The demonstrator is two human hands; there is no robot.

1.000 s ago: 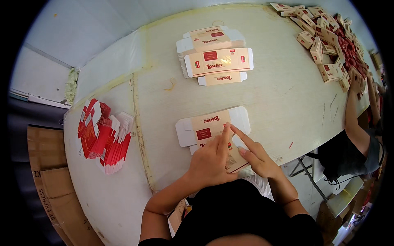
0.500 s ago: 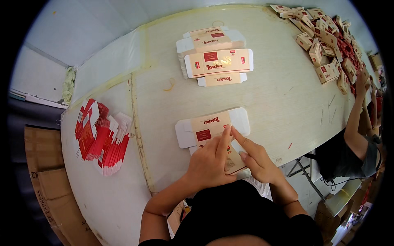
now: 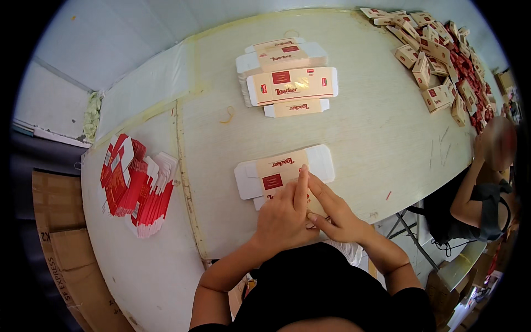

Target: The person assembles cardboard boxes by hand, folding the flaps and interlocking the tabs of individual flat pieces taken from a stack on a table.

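We have a cream cardboard carton, dark red printing on its face and white end flaps spread outward, lying slightly slanted near the pale tabletop's front edge, its lower part mostly hidden from us.

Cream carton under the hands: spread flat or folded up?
Spread flat: the cream carton has white flaps extending left and right. The left hand and right hand hide part of it.

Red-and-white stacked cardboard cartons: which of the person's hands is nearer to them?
Left. The left hand lies right of the red-and-white cartons; the right hand lies farther right.
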